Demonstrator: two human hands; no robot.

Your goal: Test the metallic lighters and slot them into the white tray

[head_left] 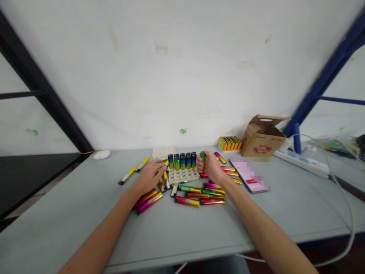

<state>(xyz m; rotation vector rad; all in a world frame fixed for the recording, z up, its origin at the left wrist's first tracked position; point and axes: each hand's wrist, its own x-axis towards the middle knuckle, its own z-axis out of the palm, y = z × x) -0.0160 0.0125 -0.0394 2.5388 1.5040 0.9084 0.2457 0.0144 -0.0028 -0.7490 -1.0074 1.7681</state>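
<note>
My right hand (211,166) is closed around a green-and-gold lighter (203,156), held upright just right of a cream tray (184,176) with round holes. Along the tray's back rows stand several blue-and-gold lighters (183,161) with dark tops; its front holes show bare. My left hand (150,176) is at the tray's left side, fingers bent and fingertips close together beside yellow-and-white lighters (165,179). Whatever those fingers grip is too small to make out. Loose red-and-gold lighters (187,201) lie in front of the tray.
At the back stand a second filled tray of orange lighters (229,144), an open cardboard box (261,140) and a flat cream tray (163,152). To the right lie a phone (248,176) and a power strip (302,163) with cables. A white oval device (102,155) is at left.
</note>
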